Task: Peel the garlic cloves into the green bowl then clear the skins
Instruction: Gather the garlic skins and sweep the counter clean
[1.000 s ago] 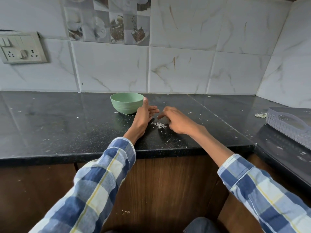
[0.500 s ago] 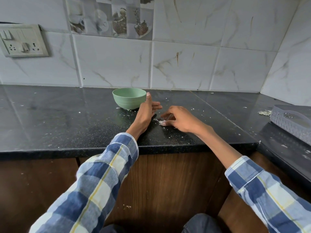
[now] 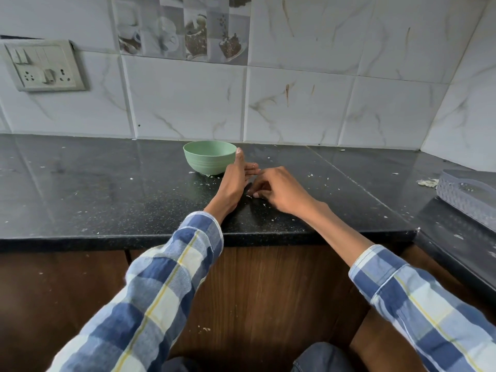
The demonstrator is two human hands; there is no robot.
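Round pale-green plastic bowl (image 3: pixel 210 157) at frame centre, on black speckled stone counter (image 3: pixel 107 200). Left hand (image 3: pixel 234 181) on edge beside bowl, fingers straight. Right hand (image 3: pixel 279 189) fingers curled onto white garlic-skin flakes (image 3: pixel 249 196); grasp unclear.

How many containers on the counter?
2. The green bowl stands near the back wall, beside the left hand. A grey basket sits at the far right, cut off by the frame edge.
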